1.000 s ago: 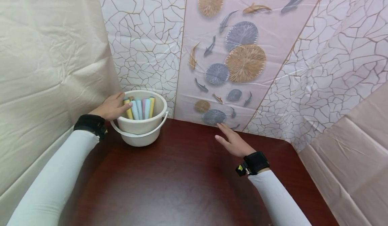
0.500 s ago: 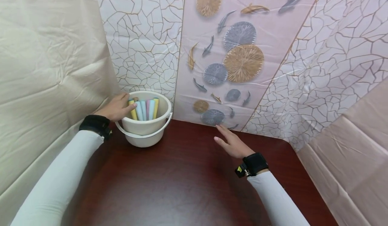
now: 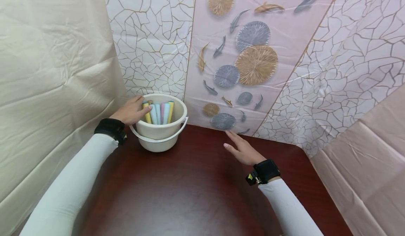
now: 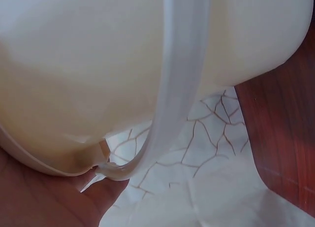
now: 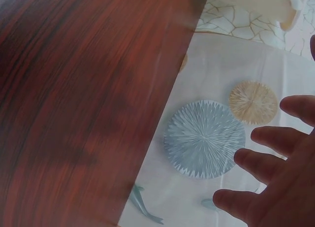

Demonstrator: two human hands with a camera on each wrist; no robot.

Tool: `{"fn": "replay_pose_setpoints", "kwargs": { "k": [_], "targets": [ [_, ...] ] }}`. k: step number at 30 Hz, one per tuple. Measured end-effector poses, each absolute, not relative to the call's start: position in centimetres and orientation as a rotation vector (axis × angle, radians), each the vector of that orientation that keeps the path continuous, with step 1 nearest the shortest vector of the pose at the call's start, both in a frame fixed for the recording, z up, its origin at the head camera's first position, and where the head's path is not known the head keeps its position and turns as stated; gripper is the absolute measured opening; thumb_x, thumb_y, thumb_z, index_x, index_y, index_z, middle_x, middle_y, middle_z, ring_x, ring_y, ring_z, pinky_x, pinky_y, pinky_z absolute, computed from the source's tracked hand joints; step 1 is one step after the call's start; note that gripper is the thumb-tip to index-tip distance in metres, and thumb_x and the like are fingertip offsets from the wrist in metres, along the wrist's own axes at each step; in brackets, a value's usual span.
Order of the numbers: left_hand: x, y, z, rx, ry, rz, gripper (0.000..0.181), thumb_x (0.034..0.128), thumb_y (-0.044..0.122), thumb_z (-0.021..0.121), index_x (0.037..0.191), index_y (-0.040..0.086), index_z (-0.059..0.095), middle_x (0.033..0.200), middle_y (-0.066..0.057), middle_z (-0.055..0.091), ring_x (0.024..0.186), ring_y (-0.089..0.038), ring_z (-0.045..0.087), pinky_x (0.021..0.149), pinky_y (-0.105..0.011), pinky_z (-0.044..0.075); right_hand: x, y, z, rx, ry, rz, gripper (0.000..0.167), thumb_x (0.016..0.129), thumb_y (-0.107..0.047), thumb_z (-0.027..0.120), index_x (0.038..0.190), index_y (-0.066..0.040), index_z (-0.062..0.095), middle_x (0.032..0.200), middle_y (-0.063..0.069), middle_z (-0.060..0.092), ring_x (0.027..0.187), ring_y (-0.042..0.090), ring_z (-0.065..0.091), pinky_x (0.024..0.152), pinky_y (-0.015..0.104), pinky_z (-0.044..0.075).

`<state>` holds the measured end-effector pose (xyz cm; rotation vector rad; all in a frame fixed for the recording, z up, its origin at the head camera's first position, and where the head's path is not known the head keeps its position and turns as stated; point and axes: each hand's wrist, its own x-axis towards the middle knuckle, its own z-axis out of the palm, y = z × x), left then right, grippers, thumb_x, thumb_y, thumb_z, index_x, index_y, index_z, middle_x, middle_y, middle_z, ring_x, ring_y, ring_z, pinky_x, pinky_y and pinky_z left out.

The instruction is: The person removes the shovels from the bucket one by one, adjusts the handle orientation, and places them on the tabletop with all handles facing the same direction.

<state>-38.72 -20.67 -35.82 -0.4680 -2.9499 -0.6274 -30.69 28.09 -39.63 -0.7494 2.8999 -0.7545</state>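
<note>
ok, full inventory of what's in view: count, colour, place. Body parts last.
table: 1, red-brown, lower middle
bucket: 1, off-white, table's back left
handle: 1, white, across bucket's front
blue sticks: 3, pale blue, in bucket
yellow sticks: 2, yellow, bucket, outer ends
pink stick: 1, pink, bucket, between blues
brown piece: 1, brown, bucket, mostly hidden
patterned backdrop: 1, white and pink, behind table
plain sheets: 2, cream left, pinkish right
wrist straps: 2, black, left and right
sleeves: 2, white, left and right
left hand: 1, bare, bucket's left rim, thumb over it
right hand: 1, bare, over table, holding nothing
</note>
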Motion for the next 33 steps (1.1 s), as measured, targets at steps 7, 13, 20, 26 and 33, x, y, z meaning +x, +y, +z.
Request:
{"fn": "replay_pose_setpoints", "kwargs": {
  "k": [7,13,20,26,33],
  "targets": [
    [-39.0,-19.4,-35.8,-0.435,-2.937,-0.669,0.091,0.1064,0.062,0.030,0.162,-0.008,0.016,0.170,-0.031,0.014,0.158,-0.048,0.012,0.129,-0.062,0.014,-30.6,28.3,-39.7,-0.764,2.911,-0.732,0.072,0.108,-0.053,0.043,0.168,-0.019,0.018,0.175,0.015,0.014,0.161,0.040,0.015,0.124,0.067,0.024],
    [-39.4,-17.9,-36.1,-0.423,-2.936,-0.688,0.091,0.1059,0.062,0.030,0.163,-0.007,0.014,0.171,-0.029,0.013,0.158,-0.047,0.013,0.129,-0.061,0.015,-30.6,28.8,-40.0,-0.741,2.909,-0.747,0.073,0.108,-0.053,0.043,0.168,-0.020,0.018,0.175,0.014,0.013,0.160,0.040,0.017,0.124,0.067,0.025],
    [-39.4,-16.8,-36.3,-0.454,-2.909,-0.689,0.094,0.1051,0.065,0.029,0.162,-0.008,0.015,0.170,-0.030,0.015,0.158,-0.047,0.016,0.129,-0.060,0.017,-30.4,29.3,-40.6,-0.701,2.906,-0.761,0.074,0.107,-0.057,0.042,0.168,-0.021,0.019,0.175,0.015,0.014,0.159,0.042,0.018,0.123,0.069,0.025],
    [-39.6,-15.8,-36.8,-0.442,-2.876,-0.746,0.092,0.1048,0.064,0.031,0.162,-0.007,0.018,0.170,-0.028,0.017,0.158,-0.045,0.018,0.129,-0.060,0.019,-30.0,29.8,-40.8,-0.696,2.921,-0.762,0.074,0.107,-0.055,0.044,0.167,-0.019,0.021,0.174,0.017,0.017,0.158,0.043,0.021,0.122,0.069,0.026],
    [-39.7,-14.1,-36.7,-0.422,-2.871,-0.759,0.090,0.1048,0.061,0.035,0.163,-0.005,0.018,0.170,-0.027,0.019,0.157,-0.045,0.020,0.129,-0.060,0.020,-29.8,30.4,-41.0,-0.709,2.931,-0.780,0.072,0.108,-0.051,0.045,0.167,-0.015,0.023,0.173,0.018,0.020,0.157,0.044,0.023,0.122,0.070,0.027]
  ]
}}
